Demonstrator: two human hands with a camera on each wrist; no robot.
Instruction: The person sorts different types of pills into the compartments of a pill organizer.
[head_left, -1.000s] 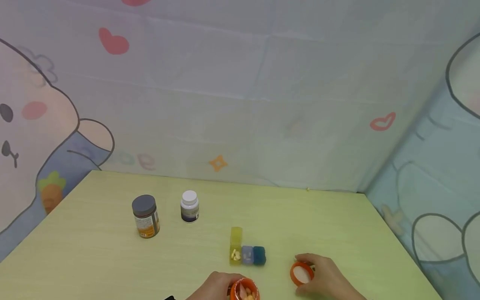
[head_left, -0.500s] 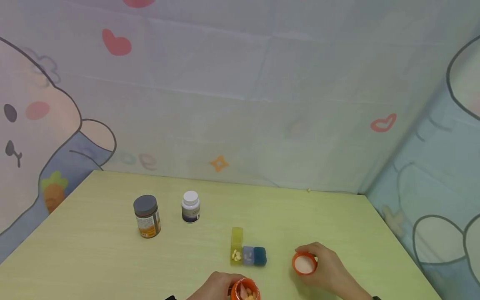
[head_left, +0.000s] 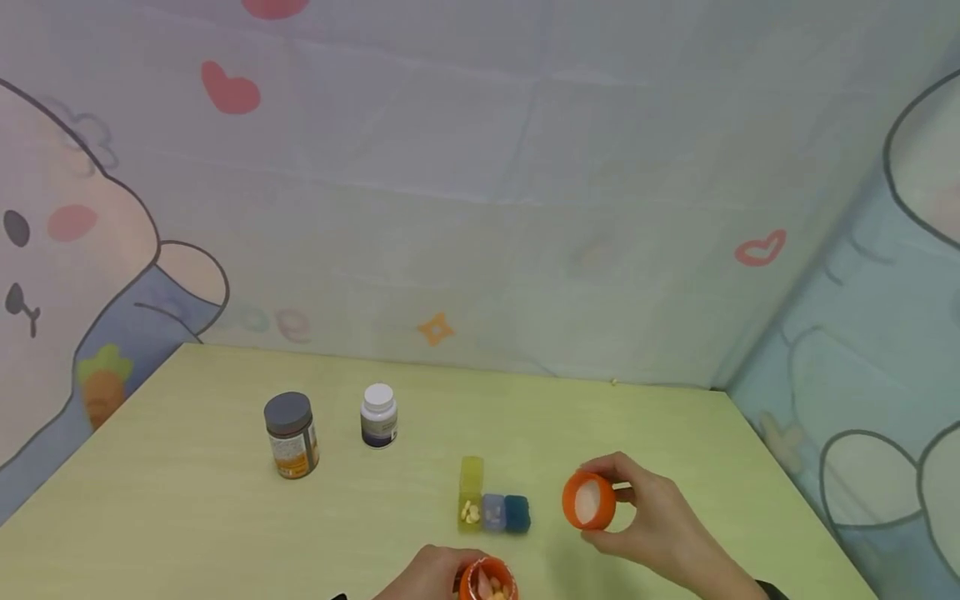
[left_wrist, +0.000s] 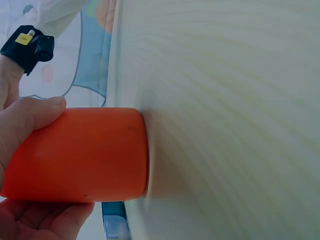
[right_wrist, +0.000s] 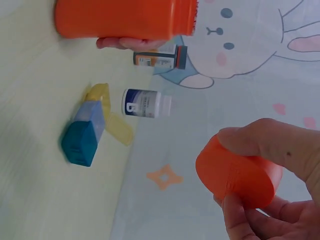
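My left hand (head_left: 427, 575) grips an open orange pill bottle (left_wrist: 95, 155) at the bottom of the head view, thumb on one side and fingers on the other. Pills show inside its mouth, and its base stands at the tabletop. To the right, my right hand (head_left: 663, 525) holds the bottle's orange cap (right_wrist: 237, 172) between thumb and fingers, raised above the table. The cap's pale inside is turned toward the left in the head view. Between and beyond the hands lies a small pill organizer (head_left: 517, 514) with yellow, lavender and teal compartments; its yellow lid is open, with pale pills inside.
A dark-lidded jar (head_left: 292, 450) and a white-capped bottle (head_left: 379, 417) stand farther back on the left of the pale yellow table (head_left: 187, 517). A printed cloth backdrop (head_left: 480, 208) rises behind the table and along its sides.
My right hand has lifted the orange cap off the table region and tilted it, bringing it slightly left. My left hand and the pill bottle have stayed in place.
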